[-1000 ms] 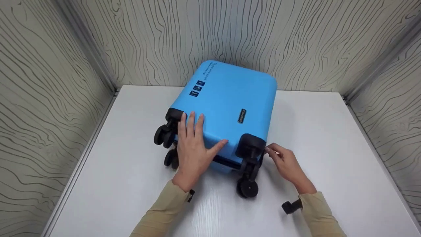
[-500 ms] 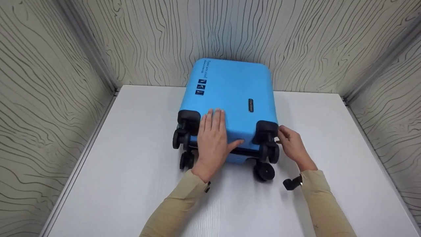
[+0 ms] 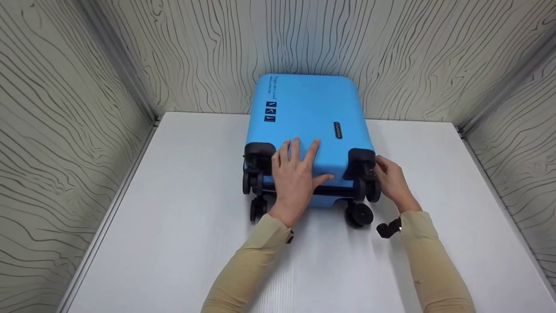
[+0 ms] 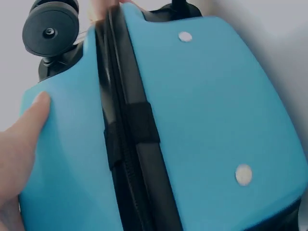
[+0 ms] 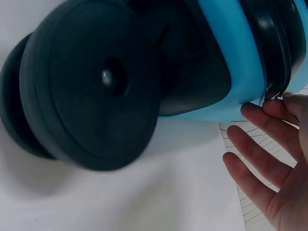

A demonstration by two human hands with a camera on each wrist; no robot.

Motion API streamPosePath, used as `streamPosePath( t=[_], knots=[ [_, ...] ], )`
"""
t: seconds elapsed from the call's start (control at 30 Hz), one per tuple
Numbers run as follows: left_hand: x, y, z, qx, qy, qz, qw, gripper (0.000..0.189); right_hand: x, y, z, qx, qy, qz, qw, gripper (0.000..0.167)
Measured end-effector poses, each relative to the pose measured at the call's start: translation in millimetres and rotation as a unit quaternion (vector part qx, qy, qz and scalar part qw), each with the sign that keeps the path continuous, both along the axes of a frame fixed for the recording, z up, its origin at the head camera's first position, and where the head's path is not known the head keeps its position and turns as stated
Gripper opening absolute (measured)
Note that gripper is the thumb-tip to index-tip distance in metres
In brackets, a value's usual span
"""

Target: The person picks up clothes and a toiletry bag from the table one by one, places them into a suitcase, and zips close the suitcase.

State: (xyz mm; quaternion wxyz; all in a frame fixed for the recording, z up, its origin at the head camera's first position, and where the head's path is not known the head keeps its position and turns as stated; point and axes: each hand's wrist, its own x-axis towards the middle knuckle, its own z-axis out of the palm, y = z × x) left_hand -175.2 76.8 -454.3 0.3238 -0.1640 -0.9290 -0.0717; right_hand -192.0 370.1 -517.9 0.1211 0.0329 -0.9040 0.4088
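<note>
A blue hard-shell suitcase [image 3: 310, 104] lies flat on the table, its black caster wheels [image 3: 360, 215] toward me. My left hand [image 3: 293, 176] rests spread on the shell at the wheel end, between the upper wheels, with the thumb bent over the edge. Beside the suitcase's right side, my right hand [image 3: 392, 178] pinches a small zipper pull [image 5: 278, 96] at the dark seam between thumb and forefinger; the fingertips mostly hide it. The other fingers of that hand are spread. In the left wrist view the black zipper seam [image 4: 137, 159] runs between the two shell halves.
The white table [image 3: 186, 252] carries the suitcase near its back edge. A wood-grain patterned wall [image 3: 208, 56] stands right behind it, with side walls at left and right. A big wheel [image 5: 91, 86] is close to the right wrist camera.
The suitcase has turned from slanted to nearly straight, its wheel end swinging right and away from me. Both hands have moved along with it, the right one staying at its right side.
</note>
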Motion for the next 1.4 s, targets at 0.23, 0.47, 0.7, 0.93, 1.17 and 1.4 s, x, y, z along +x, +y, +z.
streamPosePath(
  t=[0.23, 0.47, 0.7, 0.93, 1.17, 1.4],
  knots=[
    [1.2, 4.6, 0.8, 0.016, -0.029, 0.006, 0.9994, 0.093, 9.6, 4, 0.6, 0.036, -0.001, 0.005, 0.9993, 0.022],
    [0.5, 2.3, 1.5, 0.038, -0.027, -0.006, 0.9989, 0.093, 32.2, 1, -0.1, 0.069, 0.015, 0.005, 0.9975, 0.024],
    [0.0, 3.5, 2.9, 0.034, -0.029, -0.004, 0.9990, 0.092, 57.8, -5, -3.4, 0.073, 0.036, -0.008, 0.9966, 0.020],
    [-0.2, 6.2, 2.3, 0.046, -0.017, -0.008, 0.9988, 0.092, 80.5, -17, -6.7, 0.067, 0.070, -0.020, 0.9951, 0.015],
    [-1.4, 8.6, 3.9, 0.072, -0.020, -0.018, 0.9971, 0.092, 94.0, -35, -11.3, 0.038, 0.077, -0.032, 0.9958, 0.021],
    [-2.8, 8.6, 3.9, 0.094, -0.015, -0.026, 0.9951, 0.093, 100.8, -60, -19.0, 0.026, 0.103, -0.035, 0.9937, 0.018]
  ],
)
